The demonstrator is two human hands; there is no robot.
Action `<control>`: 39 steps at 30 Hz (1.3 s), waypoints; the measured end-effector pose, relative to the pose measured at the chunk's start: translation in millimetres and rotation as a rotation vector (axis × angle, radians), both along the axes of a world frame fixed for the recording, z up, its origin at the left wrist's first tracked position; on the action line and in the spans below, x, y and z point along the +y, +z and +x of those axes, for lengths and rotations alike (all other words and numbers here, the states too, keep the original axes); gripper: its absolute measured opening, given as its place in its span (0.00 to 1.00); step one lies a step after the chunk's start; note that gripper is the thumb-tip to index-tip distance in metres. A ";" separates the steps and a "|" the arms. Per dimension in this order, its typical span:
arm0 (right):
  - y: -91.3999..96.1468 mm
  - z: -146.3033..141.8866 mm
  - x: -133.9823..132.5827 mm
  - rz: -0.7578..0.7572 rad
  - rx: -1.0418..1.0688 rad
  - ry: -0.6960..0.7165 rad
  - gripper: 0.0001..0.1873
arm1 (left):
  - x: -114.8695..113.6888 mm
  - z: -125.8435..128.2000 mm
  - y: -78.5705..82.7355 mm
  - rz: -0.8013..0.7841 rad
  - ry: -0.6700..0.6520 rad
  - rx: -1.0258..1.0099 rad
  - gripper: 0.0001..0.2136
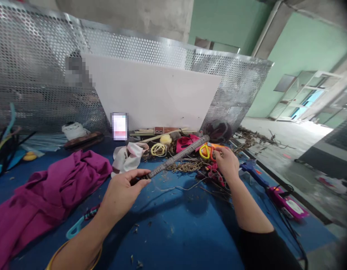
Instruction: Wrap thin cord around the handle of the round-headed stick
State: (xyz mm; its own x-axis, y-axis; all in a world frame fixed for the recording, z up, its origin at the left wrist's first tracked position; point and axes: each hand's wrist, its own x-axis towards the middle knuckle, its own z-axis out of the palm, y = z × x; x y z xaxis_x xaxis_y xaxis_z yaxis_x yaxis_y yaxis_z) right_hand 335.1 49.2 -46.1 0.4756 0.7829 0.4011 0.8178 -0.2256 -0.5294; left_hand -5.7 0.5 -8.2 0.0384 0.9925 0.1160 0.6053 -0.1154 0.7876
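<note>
My left hand [124,189] is closed round the near end of a stick wrapped in grey strips [173,159]. The stick slants up to the right, and a dark, glossy round head [218,130] shows at its far end. My right hand [227,162] has its fingers curled at a pair of scissors with yellow and orange handles [205,151], beside the stick's upper part. The scissors' blades are mostly hidden. Red cloth with loose string [215,173] lies just below my right hand.
Purple cloth [57,183] and blue-handled scissors [76,227] lie left on the blue table [167,232]. White cloth [129,155], yellow cord [158,149] and dry twigs [187,166] sit at mid-table. A glue gun [253,172] and purple power strip [287,202] are right.
</note>
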 end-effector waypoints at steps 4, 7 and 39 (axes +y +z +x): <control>-2.3 -27.3 -2.9 0.059 -0.019 0.173 0.14 | -2.0 4.7 0.0 -0.007 0.008 -0.032 0.15; -10.4 -68.3 -13.1 0.195 0.133 0.475 0.13 | -2.4 6.8 -5.2 -0.017 -0.005 -0.050 0.15; -10.1 -160.4 -94.0 0.405 -0.030 1.155 0.15 | -5.3 27.7 -34.0 -0.028 -0.149 0.011 0.13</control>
State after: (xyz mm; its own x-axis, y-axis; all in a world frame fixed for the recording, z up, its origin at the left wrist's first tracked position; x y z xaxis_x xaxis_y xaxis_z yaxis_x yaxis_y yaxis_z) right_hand 174.7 -44.8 -56.2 -0.4295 0.5546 0.7127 0.4409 0.8175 -0.3705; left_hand 22.0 -4.7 -42.2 0.1862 0.9787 0.0868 0.5916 -0.1822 0.7853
